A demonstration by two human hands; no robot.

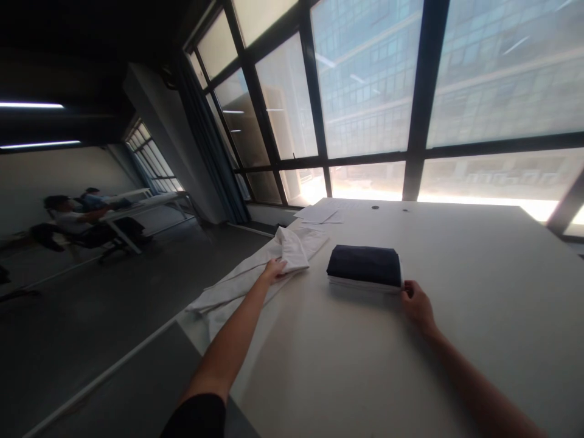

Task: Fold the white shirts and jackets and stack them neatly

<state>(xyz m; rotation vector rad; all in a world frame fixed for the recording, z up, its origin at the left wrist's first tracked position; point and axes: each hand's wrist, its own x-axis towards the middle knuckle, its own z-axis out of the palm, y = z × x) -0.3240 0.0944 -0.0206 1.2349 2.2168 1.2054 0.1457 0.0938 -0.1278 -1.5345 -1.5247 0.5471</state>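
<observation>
My left hand (275,269) reaches out to a crumpled white garment (292,249) lying along the left edge of the white table (456,286), and its fingers close on the cloth. My right hand (416,303) rests at the near right corner of a small stack of folded clothes (365,266), dark navy on top with white beneath. Its fingers are curled against the stack's edge and pinch the white layer there.
Loose white papers (319,214) lie at the table's far left, with two small dark spots (375,207) beyond. Tall windows (365,91) stand behind the table. A person (68,222) sits at another table far left across a dark floor.
</observation>
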